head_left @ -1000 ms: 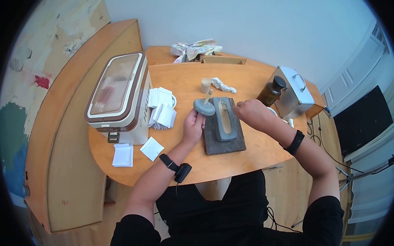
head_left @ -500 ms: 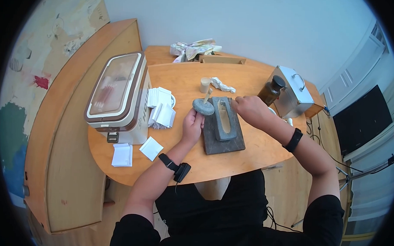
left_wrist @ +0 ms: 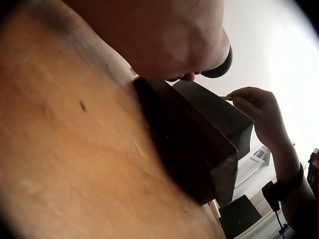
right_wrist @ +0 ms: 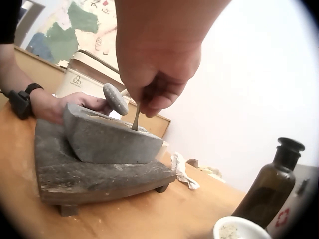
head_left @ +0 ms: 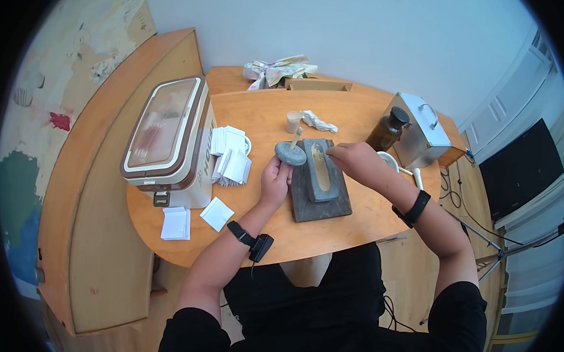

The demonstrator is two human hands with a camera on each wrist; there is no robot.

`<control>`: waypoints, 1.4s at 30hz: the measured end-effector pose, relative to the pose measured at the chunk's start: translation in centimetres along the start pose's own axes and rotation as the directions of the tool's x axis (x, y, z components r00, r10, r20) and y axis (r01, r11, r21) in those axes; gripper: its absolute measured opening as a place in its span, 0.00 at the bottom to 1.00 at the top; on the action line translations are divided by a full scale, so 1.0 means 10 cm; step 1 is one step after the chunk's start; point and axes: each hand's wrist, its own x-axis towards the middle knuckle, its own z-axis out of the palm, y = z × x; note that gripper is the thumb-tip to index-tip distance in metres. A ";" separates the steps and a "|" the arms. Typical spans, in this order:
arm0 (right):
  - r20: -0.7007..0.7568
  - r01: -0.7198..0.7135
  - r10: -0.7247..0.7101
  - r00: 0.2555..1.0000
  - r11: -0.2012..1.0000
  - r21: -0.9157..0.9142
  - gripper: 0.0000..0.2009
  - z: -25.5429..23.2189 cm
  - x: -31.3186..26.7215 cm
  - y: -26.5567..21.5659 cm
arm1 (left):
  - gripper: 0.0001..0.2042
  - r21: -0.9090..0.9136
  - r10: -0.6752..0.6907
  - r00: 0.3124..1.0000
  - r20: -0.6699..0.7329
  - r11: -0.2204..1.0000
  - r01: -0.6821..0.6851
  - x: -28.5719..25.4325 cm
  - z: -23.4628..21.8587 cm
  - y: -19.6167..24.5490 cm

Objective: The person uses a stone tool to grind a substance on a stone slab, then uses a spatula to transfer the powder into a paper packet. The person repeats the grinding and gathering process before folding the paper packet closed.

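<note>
A grey stone trough (head_left: 321,171) with pale powder in its long hollow stands on a dark base board (head_left: 303,204). My left hand (head_left: 275,185) holds a round grey stone disc (head_left: 290,154) with a wooden handle just left of the trough. In the right wrist view, my right hand (right_wrist: 162,82) pinches a thin metal tool (right_wrist: 136,118) whose tip is in the trough's hollow (right_wrist: 94,116). The left wrist view shows the left hand (left_wrist: 164,40) close up, the disc's dark edge (left_wrist: 219,64) beyond it, and the right hand (left_wrist: 261,109) over the trough.
A lidded case (head_left: 171,135) stands at the left, beside white paper packets (head_left: 232,165). Behind the trough are a small cup (head_left: 293,121) and crumpled tissue (head_left: 319,122). To the right stand a brown bottle (head_left: 387,130), a white mortar (head_left: 389,160) with a pestle (head_left: 417,179), and a metal case (head_left: 423,134).
My right hand has shifted slightly left and toward the body along the trough, and its forearm has swung, showing more of the mortar and pestle. My left hand has hardly moved.
</note>
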 end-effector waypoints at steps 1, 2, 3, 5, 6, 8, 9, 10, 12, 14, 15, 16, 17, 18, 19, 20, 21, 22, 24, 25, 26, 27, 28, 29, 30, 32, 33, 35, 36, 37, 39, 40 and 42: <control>-0.001 0.001 -0.001 1.000 1.000 0.003 0.06 0.02 -0.01 0.00 | 0.09 -0.003 0.005 1.000 -0.003 1.000 -0.005 0.00 0.00 0.01; -0.052 -0.005 0.009 0.999 0.996 0.084 0.06 0.04 -0.03 0.00 | 0.09 -0.001 0.002 1.000 -0.003 1.000 -0.002 0.00 0.00 0.02; -0.102 -0.007 0.024 0.995 0.986 0.164 0.07 0.05 -0.05 0.00 | 0.09 0.004 -0.004 1.000 -0.009 1.000 0.004 -0.01 0.00 0.03; -0.126 0.018 0.008 0.992 0.978 0.207 0.06 0.04 -0.07 0.01 | 0.09 0.011 -0.014 1.000 -0.010 1.000 0.014 -0.01 0.01 0.02; -0.151 0.048 -0.011 0.989 0.968 0.247 0.06 0.04 -0.08 0.02 | 0.10 0.008 -0.016 1.000 -0.010 1.000 0.016 -0.01 0.00 0.03; -0.176 0.001 0.046 0.983 0.966 0.257 0.06 0.06 -0.10 0.07 | 0.10 0.006 -0.021 1.000 -0.009 1.000 0.021 -0.01 -0.01 0.01; -0.200 -0.045 0.101 0.975 0.963 0.265 0.06 0.07 -0.10 0.09 | 0.10 0.006 -0.019 1.000 -0.007 1.000 0.019 -0.01 -0.01 0.01; -0.201 -0.047 0.103 0.974 0.962 0.268 0.06 0.08 -0.09 0.10 | 0.10 0.007 -0.018 1.000 -0.005 1.000 0.018 -0.01 -0.02 0.01; -0.315 -0.017 0.075 0.946 0.983 0.182 0.06 0.11 -0.06 0.09 | 0.10 0.003 -0.026 1.000 -0.011 1.000 0.026 -0.01 -0.02 0.01; -0.319 0.010 0.025 0.947 0.994 0.109 0.06 0.14 -0.04 0.08 | 0.10 -0.003 -0.034 0.999 -0.014 0.999 0.034 -0.01 -0.02 0.00; -0.317 0.043 -0.030 0.948 0.999 0.034 0.06 0.16 -0.04 0.08 | 0.10 0.002 -0.034 0.999 -0.014 0.999 0.034 -0.01 -0.02 0.00; -0.316 0.042 -0.029 0.948 0.999 0.034 0.06 0.18 -0.05 0.08 | 0.10 0.007 -0.034 0.999 -0.015 0.999 0.034 -0.01 -0.03 0.00; -0.298 0.064 -0.066 0.952 0.998 -0.014 0.07 0.22 -0.07 0.08 | 0.10 0.006 -0.033 0.999 -0.018 0.999 0.033 -0.01 -0.03 -0.01; -0.275 0.094 -0.108 0.955 0.994 -0.063 0.09 0.25 -0.07 0.07 | 0.10 -0.009 -0.030 0.999 -0.010 1.000 0.030 0.00 -0.03 -0.01; -0.269 0.108 -0.121 0.955 0.992 -0.064 0.09 0.27 -0.07 0.06 | 0.10 -0.026 -0.025 1.000 -0.007 0.999 0.025 0.00 -0.03 0.00; -0.287 0.147 -0.153 0.946 0.988 -0.042 0.10 0.29 -0.09 0.04 | 0.10 -0.028 -0.020 1.000 -0.020 0.999 0.020 0.00 -0.03 0.00; -0.306 0.185 -0.182 0.935 0.983 -0.019 0.11 0.30 -0.12 0.02 | 0.10 -0.011 -0.033 0.999 -0.019 0.999 0.032 0.00 -0.03 0.01; -0.316 0.197 -0.190 0.929 0.980 -0.011 0.11 0.28 -0.15 0.00 | 0.10 0.006 -0.047 0.999 -0.017 0.999 0.047 -0.01 -0.03 0.00; -0.329 0.198 -0.190 0.925 0.980 -0.011 0.12 0.24 -0.17 -0.04 | 0.09 0.003 -0.039 0.999 -0.015 0.999 0.039 -0.01 -0.03 0.00; -0.348 0.192 -0.184 0.919 0.981 -0.014 0.12 0.22 -0.18 -0.05 | 0.09 0.002 -0.031 1.000 -0.004 1.000 0.031 -0.01 -0.02 0.00; -0.349 0.189 -0.183 0.919 0.982 -0.016 0.12 0.22 -0.16 -0.05 | 0.09 0.001 -0.031 1.000 0.000 1.000 0.031 -0.01 -0.01 0.01; -0.367 0.166 -0.165 0.916 0.986 -0.027 0.12 0.22 -0.12 -0.05 | 0.09 -0.006 -0.042 0.999 -0.011 0.999 0.042 -0.01 0.00 0.01; -0.384 0.144 -0.147 0.912 0.989 -0.037 0.12 0.22 -0.09 -0.04 | 0.09 -0.013 -0.054 0.998 -0.022 0.998 0.053 -0.01 0.01 0.02; -0.385 0.143 -0.147 0.911 0.989 -0.040 0.12 0.24 -0.10 -0.03 | 0.09 -0.014 -0.052 0.998 -0.020 0.999 0.052 -0.01 0.01 0.03; -0.367 0.151 -0.160 0.916 0.987 -0.056 0.12 0.27 -0.09 -0.02 | 0.09 -0.015 -0.042 0.999 -0.012 0.999 0.042 -0.01 0.01 0.03; -0.346 0.167 -0.181 0.921 0.983 -0.071 0.12 0.28 -0.09 -0.04 | 0.09 -0.016 -0.029 1.000 -0.013 0.999 0.028 -0.01 0.00 0.04; -0.313 0.181 -0.187 0.931 0.982 -0.048 0.12 0.27 -0.13 -0.08 | 0.09 -0.018 -0.027 1.000 -0.012 0.999 0.026 0.00 0.00 0.04; -0.277 0.197 -0.196 0.941 0.980 -0.024 0.12 0.26 -0.14 -0.09 | 0.09 -0.022 -0.025 1.000 -0.015 0.999 0.025 -0.01 -0.01 0.04; -0.289 0.201 -0.197 0.937 0.980 -0.016 0.12 0.25 -0.15 -0.07 | 0.09 -0.010 -0.025 1.000 -0.011 1.000 0.025 -0.01 0.00 0.04; -0.302 0.202 -0.196 0.933 0.979 -0.011 0.12 0.24 -0.16 -0.06 | 0.09 0.002 -0.025 1.000 -0.003 1.000 0.025 -0.01 0.00 0.03; -0.309 0.173 -0.178 0.934 0.984 -0.043 0.12 0.23 -0.12 0.00 | 0.09 -0.003 -0.025 1.000 0.010 1.000 0.025 -0.01 -0.01 0.00; -0.315 0.150 -0.165 0.935 0.986 -0.073 0.12 0.23 -0.11 0.02 | 0.08 -0.008 -0.025 1.000 0.017 1.000 0.025 -0.01 -0.01 0.00; -0.280 0.148 -0.164 0.946 0.986 -0.078 0.12 0.22 -0.13 0.05 | 0.08 -0.004 -0.026 1.000 0.018 1.000 0.026 -0.01 -0.02 0.00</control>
